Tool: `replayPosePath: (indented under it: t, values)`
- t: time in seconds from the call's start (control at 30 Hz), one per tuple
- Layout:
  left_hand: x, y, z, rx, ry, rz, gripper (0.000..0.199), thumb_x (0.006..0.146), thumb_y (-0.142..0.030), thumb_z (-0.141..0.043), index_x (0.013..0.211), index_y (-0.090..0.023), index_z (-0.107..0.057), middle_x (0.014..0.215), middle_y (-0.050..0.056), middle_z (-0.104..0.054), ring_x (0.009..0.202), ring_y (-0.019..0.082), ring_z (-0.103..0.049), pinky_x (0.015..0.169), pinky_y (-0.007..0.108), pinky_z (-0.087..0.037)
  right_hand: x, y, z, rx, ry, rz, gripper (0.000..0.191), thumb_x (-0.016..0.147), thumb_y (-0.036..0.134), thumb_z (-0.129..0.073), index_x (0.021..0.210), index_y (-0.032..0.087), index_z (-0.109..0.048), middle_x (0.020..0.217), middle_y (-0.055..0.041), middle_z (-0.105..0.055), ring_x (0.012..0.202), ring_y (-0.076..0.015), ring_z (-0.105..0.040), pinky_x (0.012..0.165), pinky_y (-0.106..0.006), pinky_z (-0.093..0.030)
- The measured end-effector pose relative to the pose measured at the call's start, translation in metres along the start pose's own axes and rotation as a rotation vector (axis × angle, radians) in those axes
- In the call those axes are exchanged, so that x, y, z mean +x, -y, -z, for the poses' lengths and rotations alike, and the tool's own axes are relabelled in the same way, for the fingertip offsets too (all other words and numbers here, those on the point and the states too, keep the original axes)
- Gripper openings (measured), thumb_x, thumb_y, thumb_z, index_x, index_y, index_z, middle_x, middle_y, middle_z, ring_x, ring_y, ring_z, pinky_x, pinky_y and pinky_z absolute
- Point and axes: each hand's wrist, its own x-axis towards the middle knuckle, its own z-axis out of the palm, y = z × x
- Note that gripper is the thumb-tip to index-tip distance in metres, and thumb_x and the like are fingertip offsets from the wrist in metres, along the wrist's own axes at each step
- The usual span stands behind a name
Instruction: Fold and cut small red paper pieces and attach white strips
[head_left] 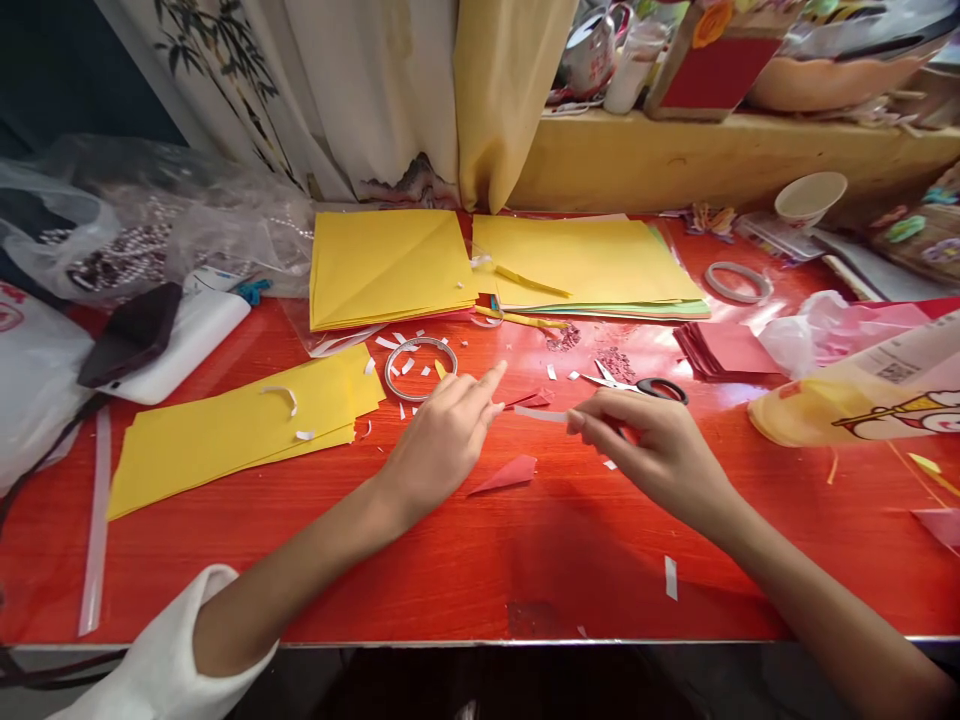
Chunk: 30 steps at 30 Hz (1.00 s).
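Over the middle of the red table, my right hand (pixel 645 440) pinches one end of a narrow whitish strip (pixel 541 413), which points left toward my other hand. My left hand (pixel 450 430) has its index finger stretched out, thumb near the strip's free end; whether it touches the strip I cannot tell. A folded red paper piece (pixel 532 398) lies just behind the strip, and a red paper triangle (pixel 510 474) lies in front of it. Black-handled scissors (pixel 661 390) rest behind my right hand. A tape ring (pixel 388 372) lies behind my left hand among white scraps.
Yellow paper stacks (pixel 390 265) stand at the back, with yellow strips (pixel 240 425) at left. Right of centre are red squares (pixel 739 350), another ring (pixel 739 283) and a tilted plastic cup (pixel 795 412). A dark phone (pixel 131 335) lies at left.
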Motion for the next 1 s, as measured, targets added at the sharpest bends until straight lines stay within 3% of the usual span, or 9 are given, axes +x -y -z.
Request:
replayPosePath:
  t: [0.1, 0.23, 0.33, 0.47, 0.6, 0.7, 0.77, 0.87, 1.0]
  values:
    - [0.006, 0.010, -0.013, 0.195, -0.040, -0.048, 0.038, 0.090, -0.028, -0.045, 0.121, -0.007, -0.051, 0.106, 0.012, -0.055, 0.098, 0.021, -0.049, 0.090, 0.035, -0.042, 0.001, -0.007, 0.007, 0.119, -0.150, -0.088, 0.023, 0.085, 0.030, -0.052, 0.066, 0.019, -0.054, 0.057, 0.0015, -0.048, 0.052, -0.0099, -0.043, 0.049, -0.025, -0.033]
    - [0.016, 0.015, -0.028, 0.295, -0.017, -0.145, 0.032, 0.085, -0.033, -0.052, 0.106, -0.010, -0.059, 0.107, 0.012, -0.056, 0.097, 0.023, -0.046, 0.087, 0.036, -0.041, 0.005, -0.010, 0.012, 0.271, -0.252, -0.085, 0.020, 0.081, 0.033, -0.059, 0.067, 0.020, -0.055, 0.065, 0.0007, -0.050, 0.061, -0.0108, -0.047, 0.054, -0.024, -0.038]
    - [0.021, 0.013, -0.034, 0.236, 0.029, -0.204, 0.019, 0.087, -0.026, -0.050, 0.095, -0.012, -0.060, 0.099, 0.008, -0.059, 0.092, 0.020, -0.046, 0.083, 0.032, -0.041, 0.006, -0.008, 0.009, 0.296, -0.221, -0.077, 0.018, 0.078, 0.034, -0.062, 0.068, 0.020, -0.057, 0.073, -0.0003, -0.054, 0.068, -0.0117, -0.051, 0.059, -0.024, -0.041]
    - [0.022, 0.013, -0.033, 0.195, 0.045, -0.202, 0.015, 0.088, -0.023, -0.049, 0.088, -0.012, -0.057, 0.092, 0.005, -0.060, 0.086, 0.018, -0.046, 0.078, 0.030, -0.039, 0.005, -0.007, -0.001, 0.401, -0.088, -0.146, 0.017, 0.079, 0.036, -0.061, 0.073, 0.020, -0.058, 0.071, 0.0003, -0.055, 0.066, -0.0108, -0.053, 0.058, -0.023, -0.043]
    - [0.019, 0.014, -0.031, 0.224, 0.045, -0.240, 0.017, 0.090, -0.024, -0.045, 0.088, -0.012, -0.057, 0.092, 0.006, -0.060, 0.085, 0.018, -0.047, 0.078, 0.030, -0.038, 0.007, -0.014, -0.012, 0.492, -0.109, -0.168, 0.018, 0.079, 0.036, -0.062, 0.085, 0.021, -0.053, 0.086, -0.0016, -0.059, 0.083, -0.0147, -0.059, 0.066, -0.025, -0.048]
    - [0.017, 0.013, -0.031, 0.310, 0.031, -0.296, 0.020, 0.091, -0.021, -0.040, 0.086, -0.011, -0.057, 0.093, 0.007, -0.060, 0.086, 0.018, -0.047, 0.077, 0.031, -0.038, 0.010, -0.025, -0.021, 0.381, -0.122, -0.161, 0.029, 0.076, 0.036, -0.064, 0.095, 0.023, -0.047, 0.105, -0.0048, -0.059, 0.100, -0.0190, -0.057, 0.072, -0.029, -0.048]
    - [0.016, 0.012, -0.031, 0.385, 0.030, -0.327, 0.022, 0.092, -0.020, -0.038, 0.085, -0.011, -0.057, 0.092, 0.008, -0.060, 0.085, 0.019, -0.048, 0.076, 0.031, -0.037, 0.011, -0.032, -0.026, 0.262, -0.059, -0.164, 0.036, 0.075, 0.035, -0.066, 0.102, 0.023, -0.044, 0.109, -0.0065, -0.059, 0.103, -0.0205, -0.056, 0.073, -0.031, -0.047]
    - [0.016, 0.010, -0.032, 0.439, 0.038, -0.339, 0.025, 0.093, -0.023, -0.036, 0.086, -0.011, -0.057, 0.092, 0.008, -0.059, 0.084, 0.020, -0.048, 0.074, 0.032, -0.037, 0.009, -0.038, -0.030, 0.104, 0.057, -0.077, 0.043, 0.075, 0.029, -0.065, 0.110, 0.023, -0.041, 0.110, -0.0082, -0.059, 0.101, -0.0211, -0.057, 0.074, -0.033, -0.047]
    - [0.017, 0.011, -0.032, 0.379, 0.074, -0.343, 0.029, 0.091, -0.035, -0.041, 0.095, -0.011, -0.058, 0.098, 0.008, -0.058, 0.090, 0.020, -0.048, 0.078, 0.032, -0.038, 0.007, -0.039, -0.031, -0.037, 0.062, 0.001, 0.038, 0.080, 0.022, -0.057, 0.113, 0.021, -0.039, 0.100, -0.0070, -0.062, 0.084, -0.0179, -0.060, 0.072, -0.033, -0.048]
